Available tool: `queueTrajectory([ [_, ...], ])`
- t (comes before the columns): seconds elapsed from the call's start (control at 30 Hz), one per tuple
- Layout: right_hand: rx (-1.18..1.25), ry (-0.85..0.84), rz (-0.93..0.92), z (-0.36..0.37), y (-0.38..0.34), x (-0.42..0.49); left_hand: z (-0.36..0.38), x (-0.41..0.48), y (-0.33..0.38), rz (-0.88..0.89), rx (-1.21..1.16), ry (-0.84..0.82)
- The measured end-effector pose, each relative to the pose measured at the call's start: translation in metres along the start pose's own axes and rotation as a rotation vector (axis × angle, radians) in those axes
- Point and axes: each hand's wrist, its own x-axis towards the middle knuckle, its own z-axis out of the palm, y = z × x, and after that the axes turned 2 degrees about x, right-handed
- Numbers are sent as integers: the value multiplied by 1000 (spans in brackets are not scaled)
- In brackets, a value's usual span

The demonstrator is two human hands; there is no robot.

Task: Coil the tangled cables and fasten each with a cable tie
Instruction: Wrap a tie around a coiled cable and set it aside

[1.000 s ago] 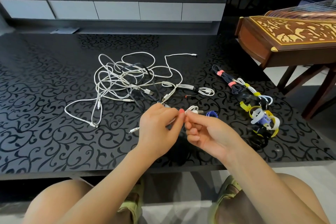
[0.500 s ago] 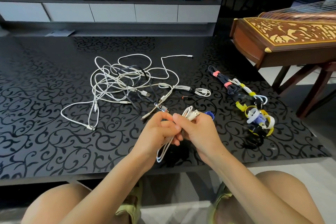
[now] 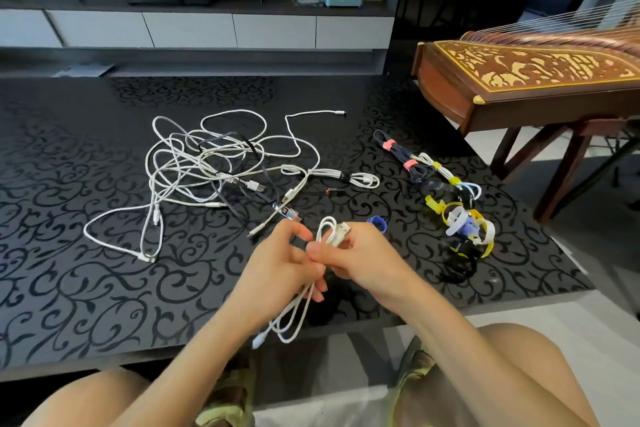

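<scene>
Both hands hold a short white cable folded into loops above the near table edge. My right hand pinches the upper bend and USB plug. My left hand grips the strands just below, and the lower loops and small plug hang under it. A tangle of white and dark cables lies on the black patterned table, beyond and to the left. A blue cable tie peeks out behind my right hand. A pile of coloured cable ties sits to the right.
Two coiled cables with pink ties and yellow ties lie right of centre. A wooden zither on a stand sits beside the table's right side. A TV cabinet stands beyond the table.
The hands have come together and gathered the white cable into folded loops. Its lower loops now hang further below my left hand.
</scene>
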Motion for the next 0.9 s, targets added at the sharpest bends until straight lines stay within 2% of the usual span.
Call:
queueTrajectory([
  [0.07,-113,176,-8,10,5,0,10,4,-10,118,277,103],
  [0.1,-110,242,25,13,5,0,11,5,-10,135,298,109],
  [0.17,74,277,206,7,0,2,5,8,-7,77,85,21],
  [0.23,478,182,520,-8,-4,5,-2,7,1,59,-192,-80],
  [0.27,709,120,651,-15,-4,7,-4,6,1,125,-215,-81],
  [0.3,891,73,721,-19,-5,7,-6,6,-1,257,-87,-33],
  [0.33,1001,40,749,-21,-3,6,-7,8,-3,440,148,45],
  [0.37,1054,4,753,-20,-2,4,-7,10,-5,623,391,109],
  [0.4,1069,-17,753,-18,-1,3,-4,15,-8,762,525,145],
  [0.43,1077,-41,753,-15,0,2,-2,18,-8,828,531,141],
  [0.5,1137,-120,758,-11,1,-3,12,21,-8,910,392,120],
  [0.57,1124,-143,768,-8,0,-9,26,15,-1,849,220,129],
  [0.63,874,-100,733,-6,0,-16,34,11,3,611,-6,151],
  [0.7,457,38,641,-9,-4,-29,36,13,9,453,-145,245],
  [0.83,-647,511,231,-47,4,-64,25,28,14,189,-450,349],
  [0.9,-1015,688,209,-72,6,-79,21,32,12,93,-604,324],
])
